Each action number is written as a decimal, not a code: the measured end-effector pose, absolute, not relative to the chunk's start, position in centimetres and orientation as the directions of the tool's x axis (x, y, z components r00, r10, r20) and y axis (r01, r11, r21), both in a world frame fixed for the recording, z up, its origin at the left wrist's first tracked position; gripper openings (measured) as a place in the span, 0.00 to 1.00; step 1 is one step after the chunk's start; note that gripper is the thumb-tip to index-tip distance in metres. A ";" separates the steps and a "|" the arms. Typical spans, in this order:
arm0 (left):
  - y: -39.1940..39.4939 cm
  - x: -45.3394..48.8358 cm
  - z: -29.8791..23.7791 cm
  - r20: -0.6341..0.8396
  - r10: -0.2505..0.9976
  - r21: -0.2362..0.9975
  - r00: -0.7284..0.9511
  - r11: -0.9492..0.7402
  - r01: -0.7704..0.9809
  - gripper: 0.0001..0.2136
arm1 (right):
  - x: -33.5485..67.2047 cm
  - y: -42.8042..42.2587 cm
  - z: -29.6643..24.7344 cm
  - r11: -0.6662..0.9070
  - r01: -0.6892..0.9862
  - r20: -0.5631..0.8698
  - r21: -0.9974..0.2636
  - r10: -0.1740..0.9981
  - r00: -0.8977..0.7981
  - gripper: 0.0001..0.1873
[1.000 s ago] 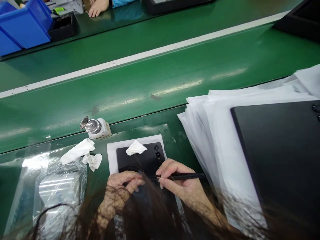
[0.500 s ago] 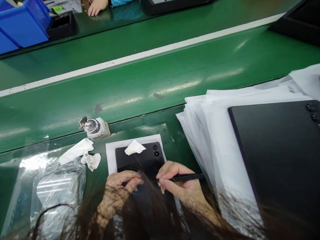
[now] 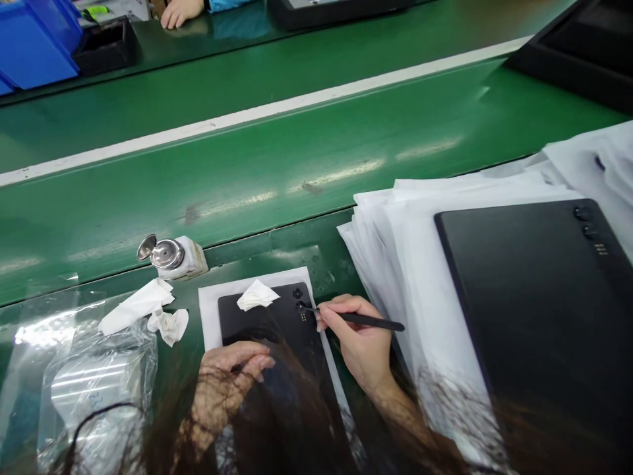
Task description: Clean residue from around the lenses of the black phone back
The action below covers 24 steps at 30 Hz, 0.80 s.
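Observation:
A black tablet (image 3: 277, 324) lies back side up on a white sheet (image 3: 209, 323), with a folded white wipe (image 3: 258, 295) on its upper part. My right hand (image 3: 363, 340) pinches black tweezers (image 3: 373, 321). Their tip is at the lower camera ring (image 3: 300, 307) near the tablet's upper right corner. Over the tablet's left side rests my left hand (image 3: 227, 373), thumb and forefinger pinched together. Whether anything small sits between those fingertips I cannot make out. Strands of hair cover the lower part of the tablet and my forearms.
To the right, another black tablet (image 3: 524, 264) lies on stacked white sleeves (image 3: 410, 244). At left are a metal-topped dispenser bottle (image 3: 180, 256), crumpled wipes (image 3: 169, 324) and a clear plastic bag (image 3: 99, 389). Beyond the green bench, a person's hand (image 3: 181, 11) rests near blue bins (image 3: 37, 46).
My right hand has moved up along the tablet's right edge, taking the tweezers' tip to the camera ring. My left hand stays low on the tablet, a little farther from the right. The view has shifted slightly.

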<state>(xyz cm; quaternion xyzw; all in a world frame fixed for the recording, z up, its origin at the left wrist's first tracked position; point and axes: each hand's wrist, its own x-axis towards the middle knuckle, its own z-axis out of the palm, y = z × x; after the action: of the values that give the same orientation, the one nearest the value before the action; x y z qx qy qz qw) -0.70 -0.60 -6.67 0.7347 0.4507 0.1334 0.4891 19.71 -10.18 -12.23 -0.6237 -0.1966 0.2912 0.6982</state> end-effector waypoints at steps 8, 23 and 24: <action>-0.5 -0.6 -6.1 -0.145 0.783 0.813 0.605 -0.254 0.524 0.04 | 19.2 -10.1 -11.9 0.092 -0.102 -0.017 -0.991 0.655 0.756 0.11; -0.5 -0.1 -6.2 -0.068 0.806 0.835 0.588 -0.277 0.476 0.04 | 19.1 -10.1 -12.1 0.101 -0.041 0.034 -0.994 0.647 0.762 0.10; -0.4 -0.1 -6.1 -0.078 0.798 0.845 0.598 -0.266 0.464 0.04 | 19.1 -10.1 -12.1 0.101 -0.041 0.035 -0.994 0.646 0.763 0.10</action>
<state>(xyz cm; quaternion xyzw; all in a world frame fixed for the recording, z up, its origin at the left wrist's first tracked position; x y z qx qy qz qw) -0.05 -0.42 -6.09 0.7735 0.4078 0.1861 0.4481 19.13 -10.09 -12.14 -0.6241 -0.2424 0.2446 0.7014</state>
